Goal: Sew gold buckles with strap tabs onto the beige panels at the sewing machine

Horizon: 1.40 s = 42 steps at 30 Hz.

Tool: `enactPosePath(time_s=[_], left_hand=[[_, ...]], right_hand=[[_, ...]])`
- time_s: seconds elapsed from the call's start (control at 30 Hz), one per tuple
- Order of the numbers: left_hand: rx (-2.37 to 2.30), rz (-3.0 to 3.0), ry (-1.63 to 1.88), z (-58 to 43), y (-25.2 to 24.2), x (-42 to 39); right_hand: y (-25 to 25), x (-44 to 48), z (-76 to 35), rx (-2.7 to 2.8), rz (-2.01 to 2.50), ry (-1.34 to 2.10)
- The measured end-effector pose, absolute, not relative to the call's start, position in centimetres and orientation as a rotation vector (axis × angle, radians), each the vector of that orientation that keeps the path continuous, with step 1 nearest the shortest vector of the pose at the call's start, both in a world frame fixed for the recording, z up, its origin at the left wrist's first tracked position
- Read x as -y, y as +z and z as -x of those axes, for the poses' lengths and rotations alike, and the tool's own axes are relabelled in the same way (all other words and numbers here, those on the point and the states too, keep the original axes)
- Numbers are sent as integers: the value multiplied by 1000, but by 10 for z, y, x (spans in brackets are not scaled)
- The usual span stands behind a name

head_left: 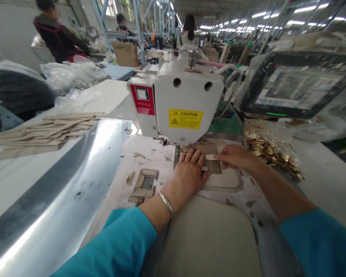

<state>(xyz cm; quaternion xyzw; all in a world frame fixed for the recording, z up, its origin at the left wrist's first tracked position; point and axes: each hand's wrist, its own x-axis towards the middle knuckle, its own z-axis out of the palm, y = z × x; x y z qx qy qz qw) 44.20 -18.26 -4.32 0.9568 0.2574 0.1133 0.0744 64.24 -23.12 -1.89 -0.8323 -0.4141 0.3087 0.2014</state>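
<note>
Under the white sewing machine head point(187, 100), a beige panel point(229, 177) lies with a metal clamp plate point(216, 166) on it. My left hand point(190, 171), a bracelet at its wrist, lies flat on the plate with its fingers spread. From the right, my right hand point(233, 157) pinches the end of a light strip point(211, 157) between thumb and fingers; the strip runs left to the fingertips of my left hand. A larger beige panel point(213, 234) lies nearer to me, partly beneath my left forearm.
Beige strips point(54, 132) are piled on the left. Gold-coloured metal pieces point(271, 148) in clear plastic lie at right, below a plastic-wrapped screen point(300, 86). A small frame-shaped piece point(144, 184) sits left of my hands. Other people are in the background.
</note>
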Motion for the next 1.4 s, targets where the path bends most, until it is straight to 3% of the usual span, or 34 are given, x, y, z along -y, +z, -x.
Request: enactPosePath(time_s=[0.33,0.53,0.77,1.4], left_hand=[[-659,-2909,415,-441,-49,179],[-657,-2906,434,-441,-49,180],[-660,-2898,402,-441,-48,180],[-658,-2913,368,-442,-45,181]], right_hand=[[-4,228,-639,976,2276,1186],[15,224,-628,1220,2463,788],[22,235,-630,753,1966,1234],[3,238,-641,476,1914,1207]])
